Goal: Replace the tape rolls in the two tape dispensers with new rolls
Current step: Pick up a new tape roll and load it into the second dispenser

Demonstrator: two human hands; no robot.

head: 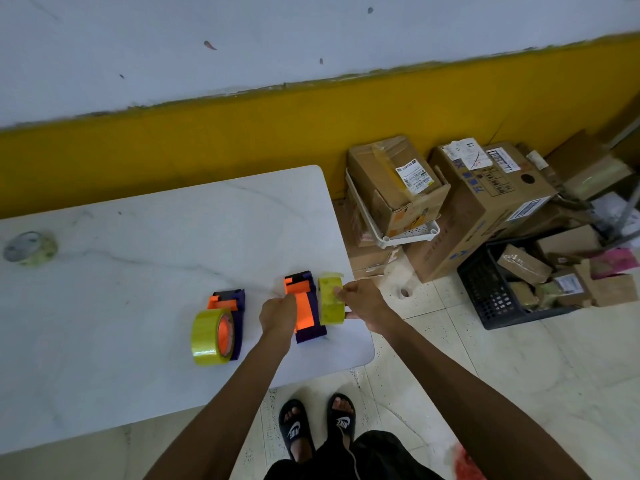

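The right hand (360, 301) pinched a yellow tape roll (330, 301) between thumb and fingers, holding it on edge at the near right corner of the white table (138, 271). Just to the left of that grip, touching or very nearly touching the roll, lay the orange and purple dispenser (304, 306), and the left hand (278, 315) was closed on its left side, steadying it. Whether the roll sat on the dispenser's hub or just beside it could not be told. Further left of both hands, the second dispenser (230, 306) already carried a full-looking yellow roll (211, 336), so the work seemed to be on the second of the two, either seating a new roll or pulling one free. The next move would call for lining the roll's core up with the hub while the left hand kept the body from sliding. Well away to the far left sat a loose pale roll (29, 247).
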